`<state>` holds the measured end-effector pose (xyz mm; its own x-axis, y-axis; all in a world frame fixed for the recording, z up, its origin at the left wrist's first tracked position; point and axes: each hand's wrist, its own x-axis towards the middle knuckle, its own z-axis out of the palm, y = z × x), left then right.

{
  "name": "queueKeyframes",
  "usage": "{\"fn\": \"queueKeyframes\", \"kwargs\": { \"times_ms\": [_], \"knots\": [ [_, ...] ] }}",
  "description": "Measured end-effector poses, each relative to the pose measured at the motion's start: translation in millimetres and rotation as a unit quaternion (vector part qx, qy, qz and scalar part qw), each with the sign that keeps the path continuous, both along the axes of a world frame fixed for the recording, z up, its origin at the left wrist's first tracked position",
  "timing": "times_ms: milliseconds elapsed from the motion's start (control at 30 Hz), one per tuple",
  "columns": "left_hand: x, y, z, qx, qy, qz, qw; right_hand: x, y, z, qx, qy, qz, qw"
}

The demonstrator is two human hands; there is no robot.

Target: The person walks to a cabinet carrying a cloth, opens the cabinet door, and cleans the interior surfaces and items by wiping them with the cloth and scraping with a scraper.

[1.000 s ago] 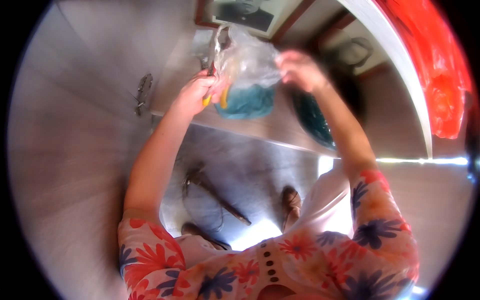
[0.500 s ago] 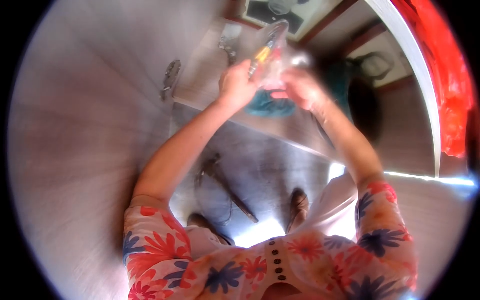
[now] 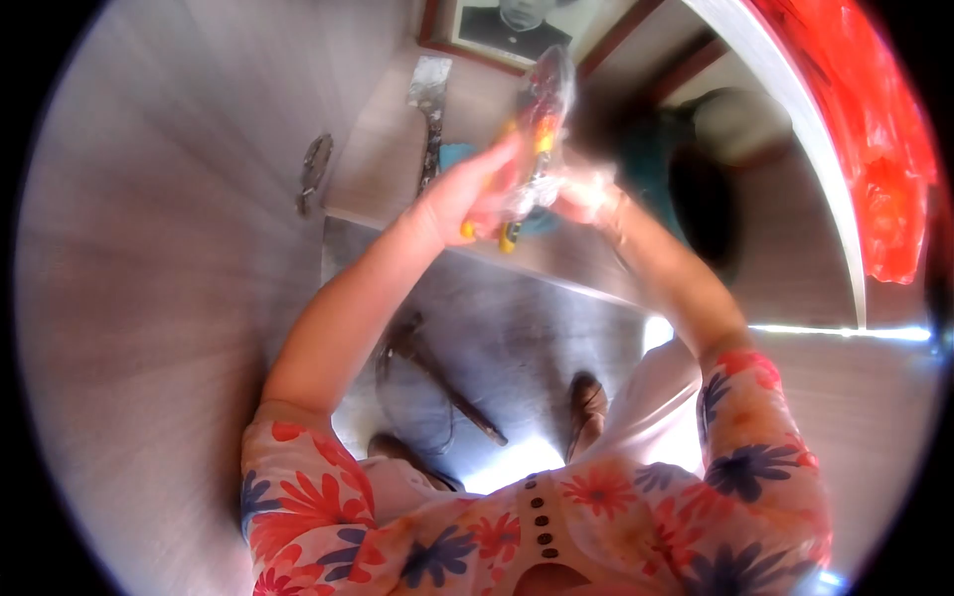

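Note:
A clear plastic bag (image 3: 558,74) stands upright between my hands above the shelf, with a tool with yellow and black handles in it (image 3: 546,134). The handle ends point down toward me; its exact kind is blurred. My left hand (image 3: 479,189) is closed around the bag and tool from the left. On the other side my right hand (image 3: 586,189) has its fingers closed at the bag's edge, smeared by motion. Behind the hands lies a teal cloth or bag (image 3: 457,155), partly hidden. Just left of them rests a worn scraper-like tool (image 3: 430,99) with a pale, broad end.
A framed portrait (image 3: 507,35) stands at the back. Teal and dark items (image 3: 701,194) sit to the right, below a white curved edge (image 3: 795,79) with red plastic (image 3: 889,214) beyond. A metal handle (image 3: 315,174) is on the left panel. A long stick-like tool (image 3: 447,387) lies below.
The bag with the tool has come lower and more upright, and its handle ends now show below my left hand. My right hand has moved slightly down. The view has shifted a little.

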<state>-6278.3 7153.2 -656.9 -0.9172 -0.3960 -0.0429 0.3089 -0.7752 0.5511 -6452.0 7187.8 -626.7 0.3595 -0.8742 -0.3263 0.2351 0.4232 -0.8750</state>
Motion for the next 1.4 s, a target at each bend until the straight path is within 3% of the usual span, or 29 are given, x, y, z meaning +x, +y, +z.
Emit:
{"fn": "queueKeyframes", "kwargs": {
  "times_ms": [133,200,300,367,433,533,633,700,767,800,867,900,967,1000,1100,1200,1267,1333,1367,1400],
  "knots": [
    [-1,-11,-27,-0.003,-0.052,-0.067,0.996,-11,3,-20,-0.004,0.021,-0.03,0.999],
    [6,-16,-31,0.011,-0.017,-0.143,0.99,-5,12,-11,-0.017,0.023,-0.026,0.999],
    [25,-7,-20,-0.023,-0.074,-0.15,0.986,-5,22,-13,0.04,-0.022,-0.003,0.999],
    [4,15,-46,0.053,-0.145,-0.042,0.987,8,31,-1,0.07,-0.073,0.017,0.995],
    [9,23,-55,0.061,-0.102,-0.171,0.978,12,40,2,0.087,-0.091,0.051,0.991],
    [11,42,-46,0.03,-0.214,-0.101,0.971,-4,48,-32,0.093,-0.059,0.033,0.993],
    [35,3,-74,-0.142,-0.28,-0.168,0.934,-8,70,-55,0.079,0.012,0.018,0.997],
    [49,-24,-75,-0.238,-0.439,-0.076,0.863,-7,97,-73,0.117,0.123,0.081,0.982],
    [45,-38,-101,-0.328,-0.594,0.124,0.724,-5,137,-107,0.226,0.055,0.06,0.971],
    [42,-40,-102,-0.39,-0.626,0.126,0.663,3,149,-117,0.21,0.235,0.15,0.937],
    [32,-38,-102,-0.504,-0.675,0.122,0.525,18,174,-141,0.19,0.417,0.247,0.854],
    [29,-36,-99,-0.498,-0.686,0.113,0.518,21,185,-156,0.194,0.431,0.26,0.842],
    [25,-33,-90,-0.487,-0.707,0.096,0.503,25,203,-183,0.1,0.555,0.355,0.745],
    [24,-35,-89,-0.48,-0.715,0.09,0.499,32,205,-185,0.052,0.608,0.396,0.686],
    [20,-41,-81,-0.447,-0.737,0.072,0.501,42,210,-182,0.006,0.614,0.448,0.65],
    [27,-49,-74,-0.391,-0.751,0.082,0.526,51,220,-191,0.001,0.63,0.424,0.651],
    [34,-58,-78,-0.364,-0.707,0.066,0.603,58,217,-184,0.004,0.626,0.443,0.642],
    [44,-66,-90,-0.346,-0.631,0.097,0.688,62,209,-183,-0.064,0.58,0.551,0.597],
    [45,-68,-99,-0.334,-0.619,0.115,0.702,62,206,-182,-0.098,0.554,0.601,0.568],
    [45,-69,-100,-0.321,-0.605,0.135,0.716,63,204,-181,-0.052,0.559,0.577,0.593]
  ]
}}
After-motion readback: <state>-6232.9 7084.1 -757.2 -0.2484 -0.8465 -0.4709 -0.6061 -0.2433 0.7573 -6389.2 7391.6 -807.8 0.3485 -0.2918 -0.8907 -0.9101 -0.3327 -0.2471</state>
